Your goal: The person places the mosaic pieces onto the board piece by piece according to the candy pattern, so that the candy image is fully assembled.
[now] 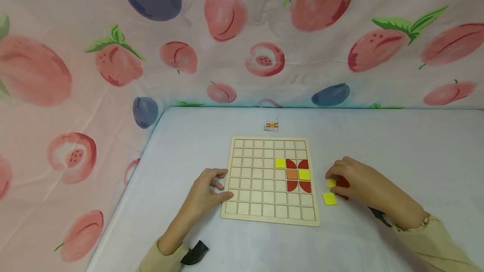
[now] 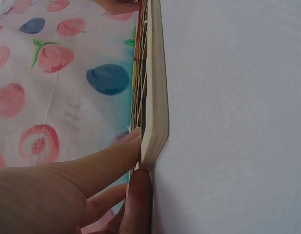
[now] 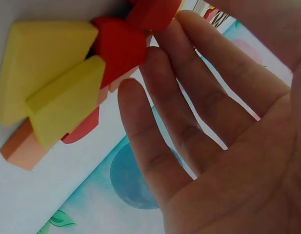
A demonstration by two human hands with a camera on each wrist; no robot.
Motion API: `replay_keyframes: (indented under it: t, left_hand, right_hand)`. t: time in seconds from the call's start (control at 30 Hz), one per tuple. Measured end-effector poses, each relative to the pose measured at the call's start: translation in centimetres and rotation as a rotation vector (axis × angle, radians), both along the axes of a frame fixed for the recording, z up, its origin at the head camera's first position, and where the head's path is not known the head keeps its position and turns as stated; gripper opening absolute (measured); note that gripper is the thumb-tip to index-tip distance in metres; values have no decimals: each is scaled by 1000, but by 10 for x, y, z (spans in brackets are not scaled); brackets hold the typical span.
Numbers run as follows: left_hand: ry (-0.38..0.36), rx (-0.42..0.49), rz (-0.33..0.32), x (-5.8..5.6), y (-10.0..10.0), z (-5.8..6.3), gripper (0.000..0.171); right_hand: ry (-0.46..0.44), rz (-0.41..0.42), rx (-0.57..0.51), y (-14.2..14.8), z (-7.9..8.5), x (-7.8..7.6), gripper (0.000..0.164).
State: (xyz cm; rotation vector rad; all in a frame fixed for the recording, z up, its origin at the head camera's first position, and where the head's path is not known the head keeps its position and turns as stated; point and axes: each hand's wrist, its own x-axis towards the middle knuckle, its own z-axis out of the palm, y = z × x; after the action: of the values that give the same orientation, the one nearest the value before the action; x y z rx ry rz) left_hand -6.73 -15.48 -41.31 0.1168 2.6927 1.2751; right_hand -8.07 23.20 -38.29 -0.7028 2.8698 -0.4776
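Observation:
A square wooden grid board [image 1: 252, 197] lies on the table. Red quarter-round pieces [image 1: 292, 186], yellow squares [image 1: 280, 163] and an orange square [image 1: 292, 174] fill several cells at its right side. My left hand [image 1: 204, 190] rests at the board's left edge, thumb and fingertips touching it; the left wrist view shows the fingers beside the board's corner [image 2: 155, 131]. Just right of the board, my right hand [image 1: 357, 181] reaches over loose pieces, its fingers fairly straight. Red blocks [image 3: 118, 46] lie at its fingertips, with yellow blocks [image 3: 67, 100] and an orange block [image 3: 26, 146] beside them.
A small printed pattern card [image 1: 271, 125] lies beyond the board's far edge. One loose yellow square [image 1: 330, 199] sits between the board and my right hand. Fruit-patterned cloth [image 1: 227, 53] hangs behind the white table [image 1: 196, 137] and along its left.

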Motion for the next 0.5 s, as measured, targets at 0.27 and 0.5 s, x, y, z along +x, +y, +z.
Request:
replay_keyframes:
  t: [0.27,0.5]
  left_hand:
    - [-10,-8,2,0,0,0,60]
    - [-20,-6,11,0,0,0,60]
  right_hand:
    - [-36,-17,0,-5,1,0,23]
    - [-35,-31,-11,-8,2,0,23]
